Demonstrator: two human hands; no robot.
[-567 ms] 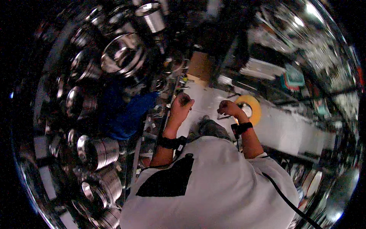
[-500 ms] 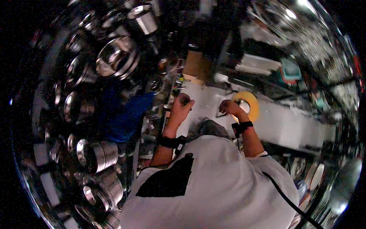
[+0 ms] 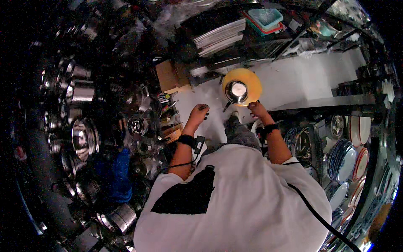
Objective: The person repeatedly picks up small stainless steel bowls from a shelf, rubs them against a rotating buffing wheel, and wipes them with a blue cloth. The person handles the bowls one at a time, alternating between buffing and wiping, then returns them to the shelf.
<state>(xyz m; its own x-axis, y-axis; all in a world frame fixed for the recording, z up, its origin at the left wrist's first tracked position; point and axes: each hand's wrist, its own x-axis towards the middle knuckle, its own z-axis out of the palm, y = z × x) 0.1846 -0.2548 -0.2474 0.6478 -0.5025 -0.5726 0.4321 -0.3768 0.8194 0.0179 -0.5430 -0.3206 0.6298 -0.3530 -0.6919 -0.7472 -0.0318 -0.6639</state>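
Observation:
My left hand [image 3: 199,112] is raised over the pale floor [image 3: 191,98], its fingers curled; anything inside them is too small to make out. My right hand [image 3: 256,110] is closed at the near edge of a round yellow stool [image 3: 247,80] with dark legs; I cannot tell whether it grips the rim or something else. A round shiny steel object [image 3: 236,91] with a pale centre rests on the stool. My trousered leg and one foot show below, between my hands.
Shelves of steel pots and bowls [image 3: 84,138] line my left, with blue cloth [image 3: 121,172]. A cardboard box [image 3: 168,77] stands ahead. Stacked white boards [image 3: 218,38] and plastic trays [image 3: 266,19] lie beyond the stool. Plates [image 3: 342,161] fill racks to my right.
My view has swung rightward: the left-hand pots slid down and left, while the yellow stool now sits higher and more central. My right hand is now at the stool's near edge.

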